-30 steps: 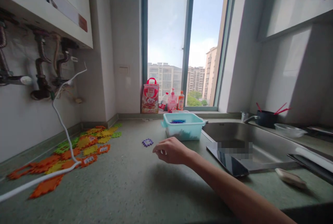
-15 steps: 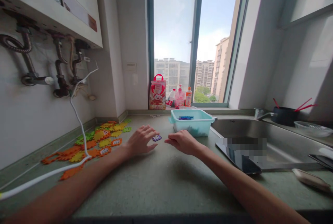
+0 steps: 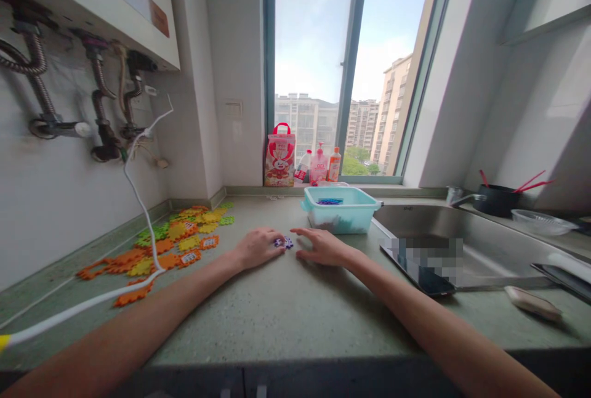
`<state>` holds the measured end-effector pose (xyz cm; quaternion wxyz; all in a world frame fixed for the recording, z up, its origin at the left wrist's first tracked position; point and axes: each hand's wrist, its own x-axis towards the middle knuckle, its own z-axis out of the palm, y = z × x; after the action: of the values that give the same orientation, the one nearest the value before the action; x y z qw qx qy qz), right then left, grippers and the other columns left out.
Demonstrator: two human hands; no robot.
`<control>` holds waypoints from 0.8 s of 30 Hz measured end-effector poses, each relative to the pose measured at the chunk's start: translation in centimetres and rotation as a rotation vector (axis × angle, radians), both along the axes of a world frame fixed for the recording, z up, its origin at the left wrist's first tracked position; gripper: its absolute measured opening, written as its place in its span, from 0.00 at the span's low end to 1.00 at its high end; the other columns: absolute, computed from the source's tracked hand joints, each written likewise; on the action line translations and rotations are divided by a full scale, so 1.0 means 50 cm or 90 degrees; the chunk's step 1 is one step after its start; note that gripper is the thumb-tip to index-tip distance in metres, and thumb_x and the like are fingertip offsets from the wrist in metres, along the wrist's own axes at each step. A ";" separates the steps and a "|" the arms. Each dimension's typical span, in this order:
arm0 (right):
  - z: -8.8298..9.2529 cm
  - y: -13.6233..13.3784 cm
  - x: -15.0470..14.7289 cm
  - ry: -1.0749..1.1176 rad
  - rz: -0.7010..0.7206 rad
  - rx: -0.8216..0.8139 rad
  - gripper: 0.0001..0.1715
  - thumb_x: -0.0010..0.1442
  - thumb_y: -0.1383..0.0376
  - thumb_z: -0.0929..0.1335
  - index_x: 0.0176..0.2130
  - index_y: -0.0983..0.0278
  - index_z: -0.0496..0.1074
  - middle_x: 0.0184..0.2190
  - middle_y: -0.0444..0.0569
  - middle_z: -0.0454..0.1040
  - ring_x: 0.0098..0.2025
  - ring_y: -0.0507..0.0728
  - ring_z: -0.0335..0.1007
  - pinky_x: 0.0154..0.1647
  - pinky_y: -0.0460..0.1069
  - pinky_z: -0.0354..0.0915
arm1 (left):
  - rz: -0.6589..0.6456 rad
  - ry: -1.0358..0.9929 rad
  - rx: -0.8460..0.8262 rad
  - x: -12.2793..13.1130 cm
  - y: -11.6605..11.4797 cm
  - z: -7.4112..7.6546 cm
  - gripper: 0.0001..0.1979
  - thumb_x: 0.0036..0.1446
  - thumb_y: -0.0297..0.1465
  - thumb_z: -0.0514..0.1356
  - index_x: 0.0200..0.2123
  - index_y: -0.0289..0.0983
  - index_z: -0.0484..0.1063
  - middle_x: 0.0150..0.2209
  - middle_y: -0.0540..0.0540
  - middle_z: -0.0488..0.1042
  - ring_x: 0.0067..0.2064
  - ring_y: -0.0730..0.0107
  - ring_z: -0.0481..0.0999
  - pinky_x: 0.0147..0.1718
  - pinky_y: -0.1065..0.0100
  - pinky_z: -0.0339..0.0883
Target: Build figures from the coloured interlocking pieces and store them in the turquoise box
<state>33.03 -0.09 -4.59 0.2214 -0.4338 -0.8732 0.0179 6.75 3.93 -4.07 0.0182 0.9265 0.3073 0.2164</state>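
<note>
A small purple-and-white puzzle piece with notched edges is on the grey-green counter in front of me. My left hand is closed on its left side, thumb and fingertips at the piece. Just to the right, my right hand is open, thumb and index finger apart and facing the piece. Beyond my right hand stands a light blue plastic basin with blue pieces showing inside. Orange, yellow and green notched puzzle pieces lie spread to the left of my left hand.
A white cable crosses the counter at left, over some pieces. The sink is at right, with a dark phone-like slab on its near-left edge and a bar-shaped object in front. Bottles and a red bag stand by the window.
My left hand has closed from an open pose onto the purple-and-white piece. My right hand's fingers have spread from a closed pose. The view has shifted slightly.
</note>
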 end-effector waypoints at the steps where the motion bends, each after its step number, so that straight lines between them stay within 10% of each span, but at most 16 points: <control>1: -0.002 0.000 -0.004 -0.001 0.003 -0.001 0.40 0.63 0.56 0.73 0.69 0.63 0.64 0.60 0.60 0.76 0.57 0.66 0.77 0.58 0.58 0.71 | 0.001 -0.015 0.001 0.002 -0.002 -0.001 0.13 0.64 0.39 0.63 0.48 0.43 0.80 0.46 0.45 0.82 0.49 0.58 0.80 0.52 0.62 0.71; 10: 0.006 -0.013 -0.032 0.046 0.098 0.066 0.15 0.62 0.64 0.74 0.50 0.60 0.77 0.52 0.50 0.80 0.32 0.52 0.77 0.40 0.47 0.70 | -0.033 -0.166 0.081 -0.015 -0.020 -0.001 0.21 0.50 0.38 0.71 0.47 0.41 0.75 0.45 0.45 0.82 0.47 0.56 0.81 0.52 0.58 0.73; 24: 0.022 -0.044 -0.038 -0.021 0.037 0.148 0.29 0.59 0.57 0.75 0.58 0.58 0.72 0.47 0.49 0.82 0.33 0.53 0.78 0.35 0.46 0.65 | -0.139 -0.296 -0.017 -0.006 -0.048 -0.003 0.21 0.56 0.38 0.71 0.50 0.41 0.71 0.48 0.49 0.82 0.50 0.63 0.83 0.52 0.65 0.76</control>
<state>31.14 -2.28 -3.51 0.2549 -0.3797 -0.8853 -0.0842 6.43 1.51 -4.21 0.1239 0.8792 0.1956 0.4164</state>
